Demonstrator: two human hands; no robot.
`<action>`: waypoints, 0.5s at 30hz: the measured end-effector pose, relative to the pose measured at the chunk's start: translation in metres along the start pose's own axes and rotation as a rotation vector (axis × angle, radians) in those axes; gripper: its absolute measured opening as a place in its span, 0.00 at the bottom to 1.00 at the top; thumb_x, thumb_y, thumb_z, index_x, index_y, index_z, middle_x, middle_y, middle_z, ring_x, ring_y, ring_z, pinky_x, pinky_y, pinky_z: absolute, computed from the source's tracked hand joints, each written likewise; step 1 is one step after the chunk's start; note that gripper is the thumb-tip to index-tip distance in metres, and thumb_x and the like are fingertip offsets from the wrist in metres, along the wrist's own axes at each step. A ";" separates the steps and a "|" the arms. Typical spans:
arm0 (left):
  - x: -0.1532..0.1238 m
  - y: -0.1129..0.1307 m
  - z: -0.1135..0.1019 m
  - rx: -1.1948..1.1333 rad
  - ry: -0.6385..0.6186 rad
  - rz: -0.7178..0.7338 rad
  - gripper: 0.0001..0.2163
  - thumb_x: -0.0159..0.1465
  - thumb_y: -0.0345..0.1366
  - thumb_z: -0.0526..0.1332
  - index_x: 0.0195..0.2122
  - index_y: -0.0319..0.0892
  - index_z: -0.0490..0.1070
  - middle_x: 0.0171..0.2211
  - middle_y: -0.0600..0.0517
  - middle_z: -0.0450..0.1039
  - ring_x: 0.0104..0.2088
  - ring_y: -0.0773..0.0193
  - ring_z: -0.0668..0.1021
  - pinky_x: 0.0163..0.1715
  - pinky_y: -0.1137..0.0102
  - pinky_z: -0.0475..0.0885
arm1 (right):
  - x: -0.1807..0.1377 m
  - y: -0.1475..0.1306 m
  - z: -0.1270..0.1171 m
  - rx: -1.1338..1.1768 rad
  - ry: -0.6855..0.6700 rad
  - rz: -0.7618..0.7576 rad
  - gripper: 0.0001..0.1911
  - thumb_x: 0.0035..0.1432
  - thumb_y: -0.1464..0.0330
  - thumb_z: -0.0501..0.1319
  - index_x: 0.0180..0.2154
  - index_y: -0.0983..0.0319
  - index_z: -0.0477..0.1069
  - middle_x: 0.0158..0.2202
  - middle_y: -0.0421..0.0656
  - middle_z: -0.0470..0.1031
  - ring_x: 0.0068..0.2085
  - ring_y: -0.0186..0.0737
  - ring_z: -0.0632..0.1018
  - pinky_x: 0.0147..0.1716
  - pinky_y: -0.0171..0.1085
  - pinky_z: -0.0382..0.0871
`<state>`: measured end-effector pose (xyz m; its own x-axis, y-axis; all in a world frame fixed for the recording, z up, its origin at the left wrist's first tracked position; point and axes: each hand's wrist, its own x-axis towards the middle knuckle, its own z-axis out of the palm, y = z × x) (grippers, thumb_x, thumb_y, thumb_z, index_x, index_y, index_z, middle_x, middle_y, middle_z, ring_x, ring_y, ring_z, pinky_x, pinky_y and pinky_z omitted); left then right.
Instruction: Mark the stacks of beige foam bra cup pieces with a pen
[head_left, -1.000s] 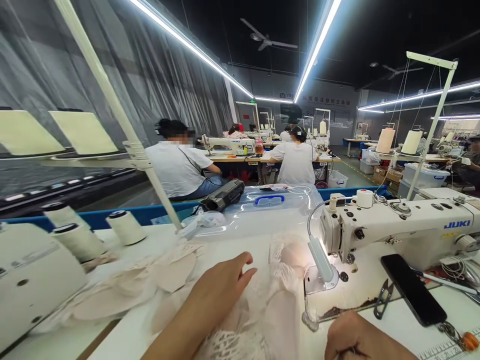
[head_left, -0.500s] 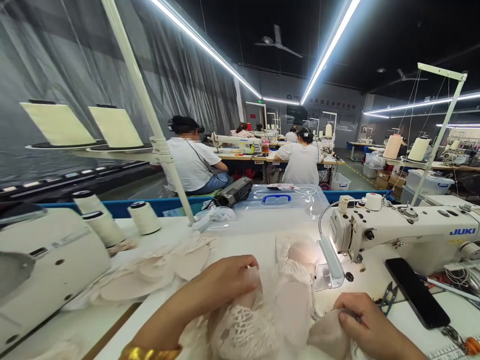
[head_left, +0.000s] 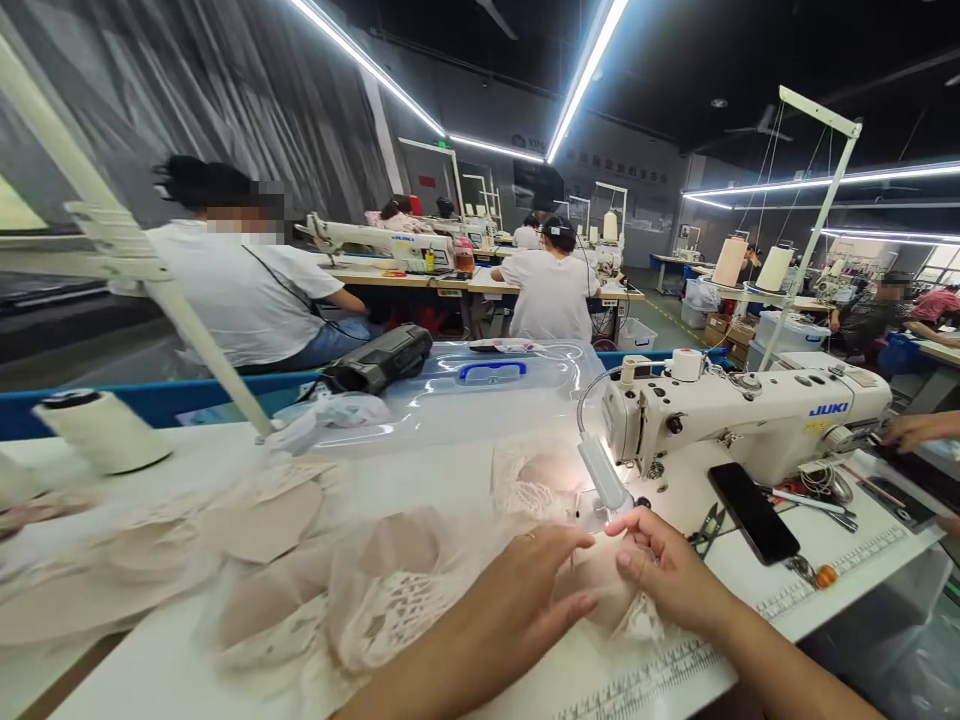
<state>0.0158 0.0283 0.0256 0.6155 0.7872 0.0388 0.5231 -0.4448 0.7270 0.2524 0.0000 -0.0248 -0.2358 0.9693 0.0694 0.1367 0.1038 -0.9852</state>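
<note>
My left hand (head_left: 525, 595) and my right hand (head_left: 660, 570) meet over a beige padded cup (head_left: 596, 590) with lace trim on the white table, just in front of the needle of the white Juki sewing machine (head_left: 750, 415). Fingers of both hands press on and pinch the cup. A heap of pale lace fabric and more cups (head_left: 375, 590) lies to the left of my left hand. The machine's small lamp (head_left: 600, 475) shines on the work.
A black phone (head_left: 752, 512), thread snips (head_left: 709, 528) and cables lie right of the needle. A thread cone (head_left: 101, 430) stands far left, flat beige cut pieces (head_left: 262, 520) beside it. A clear lidded bin (head_left: 480, 385) sits behind. Other people sew at tables beyond; someone's hand (head_left: 919, 430) reaches in at right.
The view has swung left and down. My two hands have come together over the cup near the needle; before, the left lay on the lace heap and the right held the cup further right.
</note>
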 end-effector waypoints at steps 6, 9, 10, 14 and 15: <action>0.018 -0.018 0.008 -0.210 -0.151 -0.120 0.13 0.59 0.47 0.64 0.28 0.44 0.67 0.24 0.58 0.64 0.28 0.63 0.66 0.29 0.68 0.57 | -0.020 -0.014 -0.035 -0.204 -0.084 0.102 0.27 0.61 0.57 0.69 0.60 0.52 0.67 0.38 0.39 0.70 0.40 0.42 0.73 0.42 0.40 0.65; 0.019 -0.019 0.000 -0.376 -0.199 -0.129 0.19 0.59 0.55 0.63 0.29 0.45 0.65 0.27 0.58 0.61 0.29 0.64 0.63 0.29 0.69 0.55 | -0.026 -0.017 -0.048 -0.209 -0.067 0.213 0.26 0.58 0.59 0.71 0.56 0.52 0.71 0.39 0.40 0.72 0.44 0.46 0.75 0.44 0.41 0.66; 0.018 -0.019 -0.002 -0.422 -0.212 -0.132 0.19 0.59 0.57 0.63 0.30 0.45 0.65 0.28 0.58 0.61 0.30 0.64 0.63 0.29 0.70 0.55 | -0.027 -0.017 -0.048 -0.138 -0.037 0.220 0.24 0.57 0.60 0.71 0.54 0.53 0.71 0.39 0.40 0.72 0.44 0.46 0.75 0.43 0.41 0.66; 0.018 -0.018 0.004 -0.552 -0.263 -0.148 0.23 0.56 0.60 0.67 0.32 0.44 0.66 0.29 0.57 0.62 0.30 0.65 0.63 0.28 0.70 0.54 | -0.023 -0.020 -0.036 0.199 0.118 0.164 0.26 0.51 0.61 0.74 0.50 0.54 0.69 0.38 0.37 0.73 0.37 0.40 0.75 0.41 0.38 0.67; 0.018 -0.019 0.006 -0.577 -0.270 -0.154 0.24 0.55 0.61 0.68 0.33 0.44 0.67 0.29 0.57 0.62 0.30 0.65 0.63 0.28 0.70 0.54 | -0.022 -0.021 -0.033 0.247 0.167 0.149 0.28 0.49 0.61 0.75 0.50 0.54 0.69 0.38 0.37 0.73 0.37 0.39 0.75 0.40 0.38 0.67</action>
<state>0.0210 0.0483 0.0081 0.7246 0.6551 -0.2137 0.2626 0.0242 0.9646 0.2864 -0.0164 -0.0004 -0.0671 0.9950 -0.0737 -0.0845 -0.0792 -0.9933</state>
